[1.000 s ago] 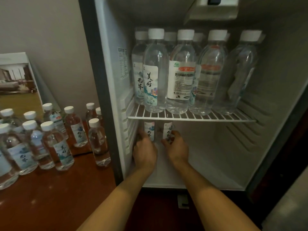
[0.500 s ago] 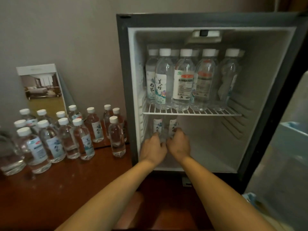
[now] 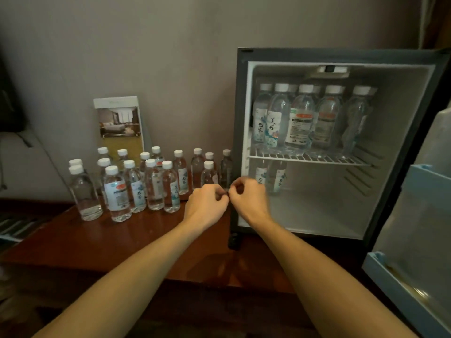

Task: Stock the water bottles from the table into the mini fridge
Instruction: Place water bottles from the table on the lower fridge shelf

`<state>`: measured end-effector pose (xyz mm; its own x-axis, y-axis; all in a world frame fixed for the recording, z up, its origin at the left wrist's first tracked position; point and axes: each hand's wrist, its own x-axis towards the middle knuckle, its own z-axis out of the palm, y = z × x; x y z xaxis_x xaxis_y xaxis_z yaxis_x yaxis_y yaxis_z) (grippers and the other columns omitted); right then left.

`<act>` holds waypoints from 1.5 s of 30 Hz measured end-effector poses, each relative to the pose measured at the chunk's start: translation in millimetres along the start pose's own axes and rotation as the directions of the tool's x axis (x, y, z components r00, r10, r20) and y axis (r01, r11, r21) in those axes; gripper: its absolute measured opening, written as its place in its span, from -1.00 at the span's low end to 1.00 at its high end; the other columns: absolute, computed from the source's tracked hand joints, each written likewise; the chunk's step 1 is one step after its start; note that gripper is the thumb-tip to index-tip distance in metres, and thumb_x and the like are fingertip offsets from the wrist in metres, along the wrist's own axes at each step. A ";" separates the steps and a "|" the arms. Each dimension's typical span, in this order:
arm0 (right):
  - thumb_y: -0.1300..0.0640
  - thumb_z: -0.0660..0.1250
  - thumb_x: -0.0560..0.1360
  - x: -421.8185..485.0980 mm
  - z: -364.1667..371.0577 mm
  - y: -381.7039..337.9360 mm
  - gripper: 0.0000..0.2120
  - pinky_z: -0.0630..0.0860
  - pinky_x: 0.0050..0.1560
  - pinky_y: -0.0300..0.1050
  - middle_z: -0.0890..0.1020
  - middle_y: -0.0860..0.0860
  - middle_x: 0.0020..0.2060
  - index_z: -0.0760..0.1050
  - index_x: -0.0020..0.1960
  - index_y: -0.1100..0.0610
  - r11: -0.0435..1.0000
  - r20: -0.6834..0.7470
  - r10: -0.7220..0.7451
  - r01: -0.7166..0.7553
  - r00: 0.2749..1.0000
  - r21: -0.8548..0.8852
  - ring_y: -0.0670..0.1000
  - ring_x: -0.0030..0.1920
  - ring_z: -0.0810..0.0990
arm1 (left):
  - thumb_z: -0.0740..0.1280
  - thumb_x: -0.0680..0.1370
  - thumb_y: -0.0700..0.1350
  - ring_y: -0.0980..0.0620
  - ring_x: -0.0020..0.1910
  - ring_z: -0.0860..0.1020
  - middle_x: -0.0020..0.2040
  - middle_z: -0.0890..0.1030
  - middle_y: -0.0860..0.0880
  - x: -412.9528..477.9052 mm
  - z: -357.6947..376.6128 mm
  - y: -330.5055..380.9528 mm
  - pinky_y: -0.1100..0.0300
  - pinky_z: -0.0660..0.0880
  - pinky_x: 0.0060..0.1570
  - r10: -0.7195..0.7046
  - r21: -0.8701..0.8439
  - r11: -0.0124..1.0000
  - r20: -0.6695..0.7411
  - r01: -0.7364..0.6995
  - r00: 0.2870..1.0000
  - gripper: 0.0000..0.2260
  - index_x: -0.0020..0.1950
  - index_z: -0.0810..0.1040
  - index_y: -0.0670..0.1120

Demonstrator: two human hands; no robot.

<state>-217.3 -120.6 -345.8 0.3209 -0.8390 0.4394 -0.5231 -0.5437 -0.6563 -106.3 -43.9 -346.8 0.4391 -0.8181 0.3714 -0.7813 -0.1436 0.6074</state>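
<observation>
Both hands hover at the centre of the frame, by the left edge of the open mini fridge (image 3: 240,118). The left hand (image 3: 207,203) and the right hand (image 3: 249,200) are curled into loose fists, knuckles almost touching, and grasp nothing that can be seen. More than a dozen water bottles (image 3: 153,189) stand capped and upright in a cluster on the worktop (image 3: 97,240), centre left, in front of a brochure (image 3: 120,123) leaning on the wall. Inside the fridge, a row of bottles (image 3: 300,123) fills the wire shelf (image 3: 310,158), and two bottles (image 3: 278,179) stand below it at lower left. The bottles look full, so fairly heavy for their size, with thin clear walls likely to give under a squeeze. A grip round the labelled middle, keeping the bottle upright, seems the safest hold.
</observation>
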 end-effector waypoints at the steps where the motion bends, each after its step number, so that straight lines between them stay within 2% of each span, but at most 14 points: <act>1: 0.04 0.36 0.57 -1.4 8.2 -5.1 -0.83 0.67 0.01 0.07 0.71 -0.01 -0.05 0.64 0.13 0.03 1.000 0.024 -0.003 0.002 1.000 0.021 0.01 -0.03 0.67 | 0.33 0.61 0.00 0.04 -0.07 0.65 -0.14 0.69 0.08 -1.7 -5.8 -8.0 0.03 0.63 -0.02 -0.013 -0.004 1.000 -0.010 0.013 1.000 -0.85 0.08 0.69 0.10; 5: 0.09 0.38 0.59 -4.7 41.1 -21.0 -0.62 0.64 0.12 0.08 0.67 -0.01 0.05 0.47 0.39 0.09 0.998 0.117 0.014 -0.022 0.993 0.065 0.02 0.07 0.65 | 0.34 0.63 -0.01 0.07 -0.08 0.64 -0.15 0.65 0.11 -7.4 -24.4 -42.2 0.06 0.62 -0.02 -0.096 -0.030 0.995 -0.050 0.094 0.994 -0.91 0.04 0.64 0.10; 8: 0.10 0.42 0.57 -3.0 66.1 -26.3 -0.43 0.58 0.28 0.12 0.59 0.07 0.30 0.31 0.51 0.11 0.994 0.183 0.075 -0.087 0.980 0.062 0.11 0.29 0.58 | 0.37 0.62 0.03 0.07 -0.02 0.64 -0.08 0.67 0.12 -8.1 -32.3 -71.3 0.00 0.63 0.04 -0.171 -0.157 0.976 -0.107 0.154 0.979 -0.90 0.04 0.66 0.06; 12: 0.09 0.46 0.55 8.5 91.1 -23.1 -0.25 0.47 0.40 0.09 0.36 0.13 0.51 0.13 0.60 0.14 0.985 0.188 0.167 -0.171 0.968 0.007 0.17 0.47 0.41 | 0.43 0.59 0.00 0.14 -0.06 0.64 -0.12 0.68 0.14 -11.0 -28.6 -109.9 -0.07 0.65 0.04 -0.252 -0.300 0.932 -0.126 0.205 0.960 -0.95 -0.02 0.68 0.07; 17: 0.07 0.50 0.53 33.0 116.3 -12.4 -0.12 0.41 0.42 0.14 0.24 0.19 0.56 0.02 0.64 0.18 0.963 0.136 0.264 -0.269 0.955 0.012 0.24 0.53 0.32 | 0.47 0.56 -0.03 0.13 -0.07 0.67 -0.17 0.70 0.16 -11.5 -8.5 -141.9 0.03 0.64 0.03 -0.263 -0.345 0.916 -0.124 0.207 0.957 -0.91 -0.13 0.67 0.14; 21: 0.06 0.50 0.53 54.7 137.3 -8.5 -0.10 0.42 0.41 0.15 0.25 0.21 0.56 -0.01 0.64 0.18 0.946 0.098 0.305 -0.313 0.947 0.084 0.25 0.51 0.35 | 0.50 0.52 -0.04 0.18 -0.11 0.68 -0.19 0.71 0.18 -6.8 9.2 -156.5 -0.08 0.67 -0.02 -0.278 -0.400 0.889 -0.078 0.225 0.957 -0.93 -0.12 0.68 0.13; 26: 0.00 0.50 0.53 76.1 154.3 -11.1 -0.21 0.43 0.40 0.13 0.41 0.13 0.49 0.13 0.60 0.08 0.941 0.033 0.296 -0.298 0.954 0.162 0.19 0.48 0.42 | 0.52 0.52 -0.05 0.27 -0.11 0.65 -0.12 0.71 0.14 6.1 24.5 -166.6 0.01 0.66 0.03 -0.286 -0.376 0.889 -0.014 0.260 0.958 -0.86 0.04 0.64 0.10; 29: 0.02 0.49 0.54 80.1 154.2 -10.5 -0.38 0.48 0.35 0.12 0.52 0.08 0.41 0.30 0.49 0.04 0.939 0.000 0.299 -0.294 0.954 0.180 0.16 0.43 0.49 | 0.53 0.51 -0.02 0.20 0.04 0.63 0.04 0.67 0.12 17.4 30.6 -165.3 0.07 0.60 0.17 -0.284 -0.322 0.903 0.050 0.285 0.957 -0.65 0.26 0.57 0.04; 33: -0.02 0.52 0.51 69.6 143.6 -12.7 -0.42 0.53 0.28 0.05 0.58 0.02 0.33 0.36 0.44 -0.01 0.944 0.036 0.273 -0.275 0.961 0.180 0.09 0.36 0.56 | 0.53 0.50 0.04 0.01 0.35 0.53 0.35 0.57 0.01 34.2 34.6 -151.3 0.06 0.49 0.31 -0.247 -0.232 0.933 0.145 0.276 0.958 -0.38 0.51 0.40 -0.01; 35: -0.04 0.54 0.48 57.7 136.2 -16.7 -0.44 0.56 0.23 0.02 0.62 -0.02 0.27 0.39 0.40 -0.04 0.948 0.072 0.254 -0.263 0.965 0.182 0.07 0.29 0.61 | 0.55 0.46 0.08 0.00 0.35 0.54 0.35 0.58 0.02 37.2 33.5 -139.4 0.04 0.51 0.29 -0.241 -0.230 0.934 0.160 0.274 0.957 -0.34 0.50 0.41 0.02; 38: -0.08 0.55 0.46 37.2 121.6 -22.3 -0.46 0.58 0.24 0.02 0.65 -0.04 0.22 0.41 0.35 -0.06 0.960 0.094 0.214 -0.227 0.972 0.165 0.04 0.24 0.64 | 0.48 0.27 0.21 -0.01 0.13 0.65 0.12 0.67 0.07 31.4 30.4 -121.5 -0.07 0.60 0.12 -0.260 -0.236 0.927 0.158 0.292 0.953 -0.39 0.29 0.47 0.13; 40: -0.09 0.54 0.47 22.4 106.2 -27.5 -0.47 0.57 0.22 -0.02 0.65 -0.07 0.22 0.42 0.35 -0.07 0.969 0.088 0.188 -0.200 0.978 0.148 0.01 0.24 0.63 | 0.45 0.34 0.13 -0.04 0.06 0.65 0.05 0.67 0.07 22.9 27.9 -109.8 -0.12 0.62 0.06 -0.265 -0.220 0.932 0.133 0.289 0.955 -0.51 0.23 0.46 0.12; 42: -0.15 0.53 0.46 7.2 87.6 -32.4 -0.44 0.58 0.21 -0.03 0.65 -0.09 0.22 0.40 0.37 -0.09 0.976 0.084 0.158 -0.169 0.984 0.139 -0.01 0.23 0.63 | 0.45 0.48 0.03 -0.05 0.09 0.64 0.08 0.65 0.07 9.8 22.6 -93.7 -0.14 0.62 0.07 -0.228 -0.218 0.946 0.078 0.240 0.970 -0.62 0.25 0.44 0.11; 45: -0.25 0.51 0.43 -16.0 57.0 -36.9 -0.41 0.60 0.23 0.00 0.66 -0.11 0.22 0.41 0.36 -0.11 0.981 0.061 0.120 -0.128 0.991 0.143 -0.02 0.21 0.64 | 0.45 0.49 0.01 0.02 0.09 0.63 0.09 0.64 0.12 -18.2 14.3 -66.2 -0.10 0.63 0.03 -0.139 -0.263 0.956 -0.008 0.132 0.990 -0.61 0.27 0.42 0.14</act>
<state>-158.1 -88.2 -363.6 0.3033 -0.8979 0.3191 -0.4412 -0.4291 -0.7881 -69.0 -27.5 -403.8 0.5468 -0.7857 0.2893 -0.5725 -0.0988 0.8139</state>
